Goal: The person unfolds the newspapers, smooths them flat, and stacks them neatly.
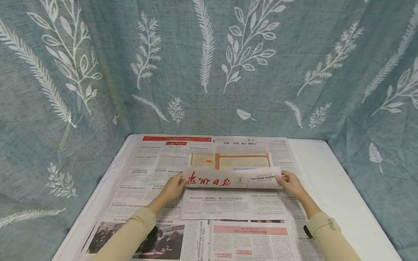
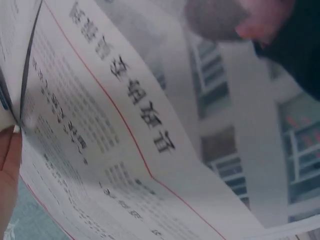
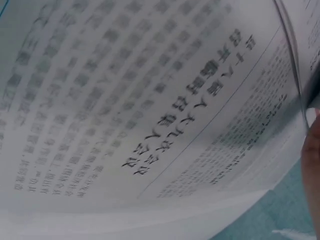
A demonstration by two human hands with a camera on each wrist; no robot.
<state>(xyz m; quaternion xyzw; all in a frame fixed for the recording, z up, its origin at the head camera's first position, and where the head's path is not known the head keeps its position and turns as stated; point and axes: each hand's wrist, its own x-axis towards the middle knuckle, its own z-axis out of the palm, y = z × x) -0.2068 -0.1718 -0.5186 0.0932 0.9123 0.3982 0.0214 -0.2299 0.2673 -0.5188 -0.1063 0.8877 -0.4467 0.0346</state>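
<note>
A newspaper lies in the middle of the table, its far part folded over into a band with a red masthead. My left hand pinches the left end of that band between thumb and fingers. At the opposite end my right hand pinches the same band. Close up in the left wrist view, fingers grip the paper at a fold. The right wrist view has the printed sheet bowed, with part of the right hand at its edge.
More newspaper sheets are spread beneath, over a white tabletop. A page with an orange-framed panel shows just beyond the folded band. Blue-green curtains with white leaf patterns hang behind and at both sides.
</note>
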